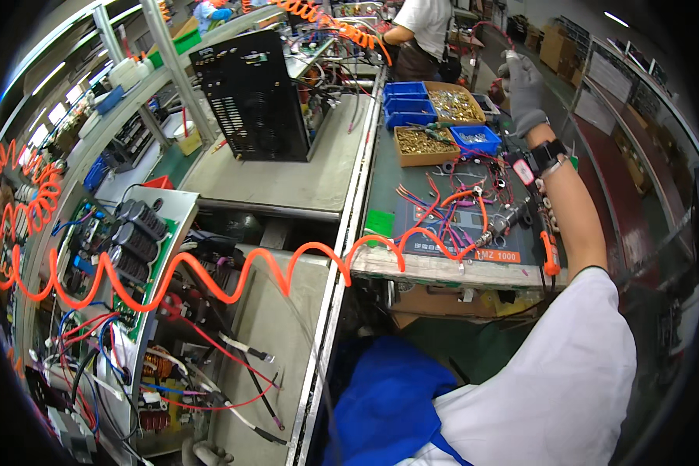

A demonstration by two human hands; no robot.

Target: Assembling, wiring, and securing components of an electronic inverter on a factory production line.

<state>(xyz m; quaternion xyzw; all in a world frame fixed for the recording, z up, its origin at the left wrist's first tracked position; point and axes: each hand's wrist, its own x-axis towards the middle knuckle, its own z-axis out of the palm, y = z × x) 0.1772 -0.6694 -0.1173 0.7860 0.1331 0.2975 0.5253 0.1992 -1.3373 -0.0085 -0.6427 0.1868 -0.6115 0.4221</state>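
My right hand (525,89), in a grey glove with a dark watch at the wrist, is raised high at the upper right. Its fingertips pinch a thin red wire (492,28) that arcs up and to the left. At the bottom edge, my gloved left hand (206,453) is mostly cut off, its visible fingers curled; whatever they hold is hidden. Near it, red, black and white cables with metal lugs (266,357) hang from an opened electronic unit. That unit has a green circuit board (136,307) with large black capacitors (141,225).
An orange coiled hose (210,287) stretches across the front. A black metal panel (250,97) stands upright on the line. Cardboard boxes of brass fasteners (425,144) and blue bins (475,140) sit on the side bench, beside loose wires (443,206). Another person (425,31) works farther back.
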